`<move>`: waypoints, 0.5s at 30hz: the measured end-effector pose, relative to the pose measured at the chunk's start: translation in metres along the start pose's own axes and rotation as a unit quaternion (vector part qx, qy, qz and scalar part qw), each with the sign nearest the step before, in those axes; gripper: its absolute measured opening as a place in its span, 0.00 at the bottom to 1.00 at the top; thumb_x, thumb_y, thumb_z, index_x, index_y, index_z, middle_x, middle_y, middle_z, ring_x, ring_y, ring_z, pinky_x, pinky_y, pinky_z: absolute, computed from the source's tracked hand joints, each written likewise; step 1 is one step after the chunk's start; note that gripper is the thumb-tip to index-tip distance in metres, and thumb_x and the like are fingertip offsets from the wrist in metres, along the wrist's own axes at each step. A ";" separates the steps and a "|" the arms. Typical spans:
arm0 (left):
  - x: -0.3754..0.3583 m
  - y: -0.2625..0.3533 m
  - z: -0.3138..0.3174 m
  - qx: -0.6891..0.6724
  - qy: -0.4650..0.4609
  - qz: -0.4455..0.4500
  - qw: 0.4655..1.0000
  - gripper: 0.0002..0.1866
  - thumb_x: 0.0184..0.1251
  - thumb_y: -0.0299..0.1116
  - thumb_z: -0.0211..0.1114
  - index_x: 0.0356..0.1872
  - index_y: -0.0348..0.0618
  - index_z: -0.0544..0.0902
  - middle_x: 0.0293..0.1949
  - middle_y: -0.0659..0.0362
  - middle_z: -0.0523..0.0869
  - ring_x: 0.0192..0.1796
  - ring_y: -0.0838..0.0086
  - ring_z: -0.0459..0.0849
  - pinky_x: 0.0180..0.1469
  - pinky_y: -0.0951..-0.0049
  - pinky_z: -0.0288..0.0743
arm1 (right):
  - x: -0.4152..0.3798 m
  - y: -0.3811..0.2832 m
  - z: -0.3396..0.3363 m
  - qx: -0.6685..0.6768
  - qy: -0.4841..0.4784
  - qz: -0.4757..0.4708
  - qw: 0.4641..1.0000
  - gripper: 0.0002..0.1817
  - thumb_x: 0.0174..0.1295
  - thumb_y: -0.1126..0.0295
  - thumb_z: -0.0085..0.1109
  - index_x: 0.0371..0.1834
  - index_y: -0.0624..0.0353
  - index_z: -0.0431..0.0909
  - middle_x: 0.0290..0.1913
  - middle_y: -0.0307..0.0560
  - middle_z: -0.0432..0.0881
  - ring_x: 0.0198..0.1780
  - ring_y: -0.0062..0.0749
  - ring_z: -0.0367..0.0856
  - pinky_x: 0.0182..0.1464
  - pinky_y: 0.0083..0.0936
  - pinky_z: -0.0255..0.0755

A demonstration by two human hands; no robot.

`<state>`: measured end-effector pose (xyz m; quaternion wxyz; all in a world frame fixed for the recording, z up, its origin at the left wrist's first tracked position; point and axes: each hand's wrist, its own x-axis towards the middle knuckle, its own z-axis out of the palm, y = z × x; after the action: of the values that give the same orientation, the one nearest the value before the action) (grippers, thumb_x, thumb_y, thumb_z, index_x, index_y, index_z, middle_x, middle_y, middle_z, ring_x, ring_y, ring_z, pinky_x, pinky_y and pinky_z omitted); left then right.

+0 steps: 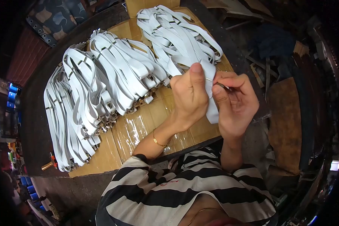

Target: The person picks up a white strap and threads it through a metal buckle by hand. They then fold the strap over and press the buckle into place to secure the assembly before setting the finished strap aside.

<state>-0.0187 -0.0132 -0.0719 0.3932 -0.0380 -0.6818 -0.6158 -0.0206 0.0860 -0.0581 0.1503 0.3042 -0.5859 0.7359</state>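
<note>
My left hand (189,96) is closed around a white strap (206,73), thumb pointing up along it. The strap's lower end (213,112) hangs down between my two hands. My right hand (236,101) pinches a small dark metal piece (223,86) between thumb and fingertips, right beside the strap. Fingers partly cover this piece, so I cannot make out its exact kind. Just beyond my hands lies a loose heap of white straps (165,32) with small metal sliders, and the held strap appears to run toward it.
Further bundles of white straps with metal clips at their ends, including a middle bundle (118,69) and a left bundle (60,120), lie across a taped cardboard sheet (133,128). A wooden-handled tool (48,165) rests at the table's left edge. Brown sheet material (285,126) stands at right.
</note>
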 end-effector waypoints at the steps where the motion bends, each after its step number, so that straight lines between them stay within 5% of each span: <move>1: 0.003 0.000 0.000 -0.040 0.002 -0.023 0.999 0.29 0.80 0.43 0.41 0.19 0.34 0.74 0.12 0.58 0.72 0.18 0.77 0.71 0.22 0.71 0.63 | 0.003 0.001 -0.003 0.051 -0.023 0.038 0.998 0.07 0.61 0.87 0.56 0.42 0.70 0.72 0.43 0.53 0.79 0.45 0.24 0.77 0.48 0.18 0.71; 3: 0.004 0.005 -0.003 -0.100 -0.021 -0.099 0.990 0.31 0.80 0.51 0.39 0.18 0.42 0.72 0.19 0.69 0.72 0.23 0.86 0.63 0.24 0.80 0.55 | 0.008 0.007 -0.009 0.159 -0.059 0.083 0.982 0.08 0.62 0.84 0.58 0.43 0.70 0.74 0.45 0.52 0.80 0.45 0.24 0.78 0.49 0.18 0.72; 10: 0.011 0.007 -0.007 -0.139 0.011 -0.134 0.981 0.31 0.79 0.51 0.41 0.17 0.42 0.71 0.18 0.68 0.72 0.22 0.86 0.62 0.24 0.80 0.55 | -0.006 0.000 -0.003 0.071 -0.056 0.096 0.991 0.10 0.61 0.85 0.58 0.45 0.72 0.74 0.47 0.52 0.80 0.47 0.24 0.78 0.51 0.17 0.72; 13: 0.008 0.000 -0.009 -0.113 0.009 -0.117 0.987 0.31 0.80 0.51 0.41 0.16 0.41 0.71 0.17 0.68 0.71 0.22 0.85 0.61 0.23 0.79 0.55 | -0.005 -0.002 0.001 0.061 -0.042 0.081 0.994 0.08 0.61 0.86 0.57 0.44 0.71 0.74 0.45 0.51 0.80 0.46 0.23 0.78 0.50 0.16 0.71; 15: 0.006 -0.006 -0.010 -0.024 0.001 -0.020 1.000 0.29 0.80 0.44 0.40 0.19 0.36 0.74 0.12 0.59 0.69 0.15 0.77 0.63 0.20 0.71 0.59 | -0.005 -0.003 0.006 0.051 -0.031 0.070 0.996 0.08 0.62 0.86 0.57 0.43 0.71 0.74 0.45 0.50 0.80 0.45 0.22 0.77 0.49 0.16 0.71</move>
<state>-0.0207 -0.0257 -0.0738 0.3803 -0.0335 -0.6675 -0.6393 -0.0137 0.0822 -0.0582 0.0644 0.2919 -0.5723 0.7636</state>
